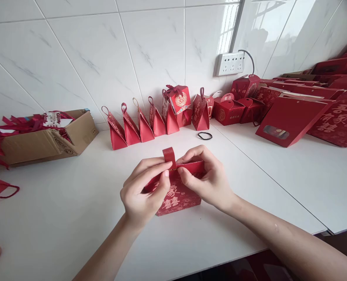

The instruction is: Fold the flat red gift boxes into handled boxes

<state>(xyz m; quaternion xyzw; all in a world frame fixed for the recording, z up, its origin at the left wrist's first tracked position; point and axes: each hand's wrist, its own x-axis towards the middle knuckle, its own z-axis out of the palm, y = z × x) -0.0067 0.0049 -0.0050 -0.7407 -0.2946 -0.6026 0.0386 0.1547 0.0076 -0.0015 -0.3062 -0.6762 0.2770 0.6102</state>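
A small red paper box [179, 199] with gold characters stands on the white table [59, 218] in front of me. My left hand [142, 193] pinches its top edge and the upright red tab [169, 155] at the left. My right hand [207, 177] pinches the folded top flap from the right. Both hands are closed on the box, thumbs meeting near the middle of its top.
A row of folded red triangular boxes [138, 127] stands along the tiled wall. An open cardboard carton [45, 142] with red ribbons lies at the left. A black hair tie [205, 136] lies behind the box. Flat red bags [290, 119] pile at the right by a wall socket [230, 63].
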